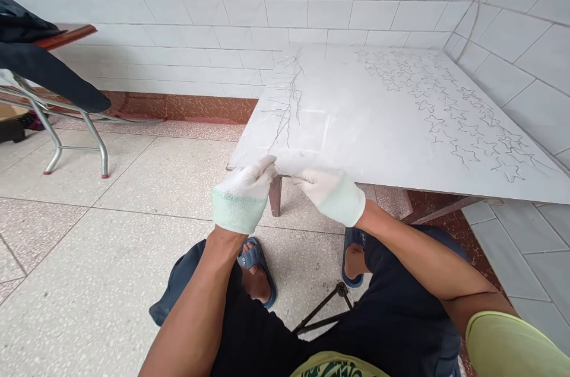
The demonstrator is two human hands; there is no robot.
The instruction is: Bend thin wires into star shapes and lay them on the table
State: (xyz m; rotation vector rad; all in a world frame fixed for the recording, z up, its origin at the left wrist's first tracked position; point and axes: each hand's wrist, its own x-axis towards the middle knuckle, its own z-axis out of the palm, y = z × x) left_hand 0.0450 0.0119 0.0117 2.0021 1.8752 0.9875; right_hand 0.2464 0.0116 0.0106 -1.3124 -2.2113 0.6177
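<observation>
My left hand [252, 182], in a white knitted glove with a pale green cuff, is pinched closed at the front edge of a white-topped table [347, 133]. Close to its right, my right hand [323, 187], gloved the same way, pinches too. A thin wire [281, 169] runs between the fingertips of both hands. Beyond them lies a loose bunch of thin, dark wires [291, 98], stretching toward the back of the table. Many star-shaped wire outlines [436, 98] are spread over the table's right side.
Tiled walls [307, 12] stand behind and to the right of the table. On the left is a metal-legged folding piece of furniture [95, 139] with dark cloth [53, 71] on it. A dark folding-stool frame [341, 291] shows between my slippered feet.
</observation>
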